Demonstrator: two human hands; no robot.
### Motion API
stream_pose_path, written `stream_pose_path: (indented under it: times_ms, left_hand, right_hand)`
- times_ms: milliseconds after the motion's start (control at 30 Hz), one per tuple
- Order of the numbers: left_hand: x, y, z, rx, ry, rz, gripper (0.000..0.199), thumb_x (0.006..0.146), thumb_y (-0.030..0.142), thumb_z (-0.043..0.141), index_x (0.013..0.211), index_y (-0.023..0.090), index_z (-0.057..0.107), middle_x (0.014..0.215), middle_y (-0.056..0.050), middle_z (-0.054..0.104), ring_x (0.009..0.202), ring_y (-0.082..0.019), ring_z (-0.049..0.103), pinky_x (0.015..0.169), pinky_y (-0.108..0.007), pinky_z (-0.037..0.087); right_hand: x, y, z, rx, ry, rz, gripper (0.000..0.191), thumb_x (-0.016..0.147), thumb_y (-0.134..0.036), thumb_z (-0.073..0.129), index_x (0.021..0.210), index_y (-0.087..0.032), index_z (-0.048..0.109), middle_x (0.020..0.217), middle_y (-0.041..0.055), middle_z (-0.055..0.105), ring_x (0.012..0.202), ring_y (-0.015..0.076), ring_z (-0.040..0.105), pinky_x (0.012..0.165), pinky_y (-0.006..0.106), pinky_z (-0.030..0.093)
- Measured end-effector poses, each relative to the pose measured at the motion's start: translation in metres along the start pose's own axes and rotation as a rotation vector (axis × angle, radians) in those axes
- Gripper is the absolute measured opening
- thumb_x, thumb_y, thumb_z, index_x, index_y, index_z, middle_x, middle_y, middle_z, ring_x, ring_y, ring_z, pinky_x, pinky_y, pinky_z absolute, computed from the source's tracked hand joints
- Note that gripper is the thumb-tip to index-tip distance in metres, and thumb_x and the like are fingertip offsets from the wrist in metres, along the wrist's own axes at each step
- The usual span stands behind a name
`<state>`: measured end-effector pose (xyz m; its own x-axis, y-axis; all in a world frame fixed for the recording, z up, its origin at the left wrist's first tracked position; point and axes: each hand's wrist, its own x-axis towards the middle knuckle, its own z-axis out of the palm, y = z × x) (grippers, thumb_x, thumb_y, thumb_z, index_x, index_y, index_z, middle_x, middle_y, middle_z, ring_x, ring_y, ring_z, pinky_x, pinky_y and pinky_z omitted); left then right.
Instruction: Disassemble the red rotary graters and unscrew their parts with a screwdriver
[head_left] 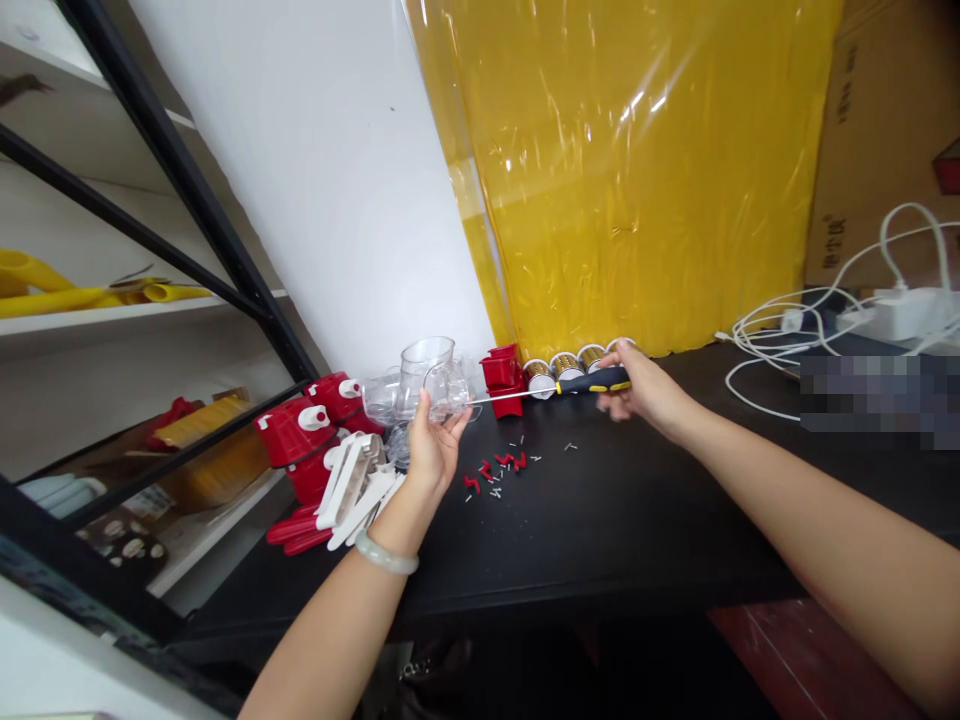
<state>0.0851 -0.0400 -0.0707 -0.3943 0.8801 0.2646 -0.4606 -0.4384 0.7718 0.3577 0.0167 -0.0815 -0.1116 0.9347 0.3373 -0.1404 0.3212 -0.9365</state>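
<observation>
My left hand (435, 445) is closed around a clear plastic housing (427, 365) with a round open top. My right hand (641, 390) grips the end of the dark blue and yellow handle of a screwdriver (592, 382). Its long metal shaft points left, and the tip meets the clear part by my left fingertips; whether it sits in a screw I cannot tell. Below, small red plastic pieces (486, 470) and several small pins or screws (496, 492) lie scattered. Behind the shaft stand stacked red plastic parts (502, 370) and a row of ribbed metallic drums (566, 366) with white rims.
At left on the black table (600, 540) are red housings (300, 430), white handle-like parts (352, 490) and red handles (300, 530). A metal-framed shelf (187, 180) rises beside them. White cables (765, 330) lie at right. A yellow plastic-covered panel (645, 170) stands behind.
</observation>
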Motion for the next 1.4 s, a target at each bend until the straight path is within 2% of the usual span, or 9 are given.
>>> stream_pose_path:
  times_ms: [100,300,533,733,967,1067,1167,1300,1400]
  left_hand:
    - [-0.003,0.001,0.005,0.040,0.071,0.011,0.038,0.083,0.039,0.065,0.115,0.021,0.054,0.112,-0.010,0.064,0.094,-0.020,0.068,0.091,-0.040,0.055]
    - [-0.002,0.000,0.007,0.084,0.136,0.014,0.042,0.079,0.039,0.070,0.112,0.020,0.052,0.108,-0.009,0.065,0.089,-0.020,0.068,0.089,-0.042,0.056]
    - [-0.001,0.000,0.005,0.056,0.206,0.013,0.057,0.076,0.037,0.075,0.120,0.023,0.042,0.118,-0.009,0.061,0.084,-0.018,0.068,0.084,-0.041,0.059]
    - [-0.002,0.000,0.004,0.000,0.221,0.046,0.070,0.071,0.034,0.079,0.123,0.029,0.033,0.129,-0.007,0.055,0.090,-0.018,0.069,0.081,-0.039,0.060]
    - [-0.004,-0.001,0.004,0.009,0.199,0.071,0.063,0.073,0.031,0.078,0.117,0.028,0.033,0.124,-0.007,0.058,0.087,-0.020,0.070,0.078,-0.040,0.060]
    - [-0.004,0.000,0.004,0.023,0.205,0.084,0.062,0.072,0.029,0.078,0.115,0.027,0.033,0.120,-0.006,0.060,0.081,-0.018,0.070,0.078,-0.041,0.060]
    - [-0.004,-0.001,0.004,-0.008,0.200,0.069,0.061,0.073,0.030,0.077,0.114,0.027,0.032,0.120,-0.006,0.059,0.079,-0.016,0.070,0.080,-0.040,0.060]
    - [-0.005,-0.002,0.003,-0.020,0.177,0.099,0.059,0.075,0.031,0.076,0.112,0.027,0.032,0.117,-0.006,0.059,0.075,-0.015,0.069,0.080,-0.040,0.060]
    - [-0.005,-0.003,0.003,-0.015,0.163,0.123,0.055,0.076,0.030,0.075,0.110,0.026,0.032,0.115,-0.005,0.059,0.074,-0.015,0.069,0.079,-0.041,0.060]
  right_hand:
    - [0.004,0.006,-0.001,-0.173,0.053,-0.005,0.041,0.081,-0.063,0.051,0.075,-0.022,0.051,0.046,-0.0055,0.039,0.038,0.0095,0.036,0.038,0.023,0.026]
    - [0.005,0.006,-0.001,0.267,-0.002,0.070,0.022,0.067,-0.025,0.069,0.082,-0.026,0.053,0.077,-0.0028,0.058,0.060,0.0114,0.056,0.054,0.024,0.046]
    - [0.005,0.016,-0.003,-0.100,0.000,0.202,0.040,0.084,-0.058,0.052,0.069,-0.021,0.053,0.042,-0.0017,0.044,0.036,0.0102,0.037,0.034,0.022,0.026]
    - [0.007,0.014,-0.002,0.326,-0.040,0.096,0.023,0.064,-0.016,0.070,0.082,-0.025,0.058,0.085,-0.0017,0.064,0.069,0.0119,0.060,0.055,0.022,0.049]
    - [0.007,0.023,-0.002,-0.107,-0.065,0.237,0.039,0.087,-0.056,0.049,0.074,-0.020,0.056,0.048,0.0007,0.054,0.031,0.0087,0.035,0.032,0.023,0.023]
    - [0.008,0.024,-0.004,0.128,-0.050,0.134,0.020,0.072,-0.034,0.072,0.083,-0.025,0.058,0.065,-0.0036,0.060,0.046,0.0082,0.048,0.041,0.019,0.036]
    - [0.007,0.017,-0.006,0.402,-0.123,0.025,0.051,0.057,-0.014,0.077,0.097,-0.036,0.056,0.089,-0.0065,0.064,0.078,0.0128,0.063,0.063,0.024,0.051]
    - [0.005,0.014,-0.006,0.345,-0.142,0.059,0.027,0.077,-0.050,0.065,0.091,-0.029,0.057,0.084,0.0018,0.068,0.075,0.0200,0.066,0.060,0.033,0.054]
    - [0.008,0.024,-0.006,0.045,-0.082,0.148,0.057,0.083,-0.074,0.035,0.074,-0.022,0.057,0.051,0.0033,0.057,0.039,0.0156,0.050,0.036,0.028,0.038]
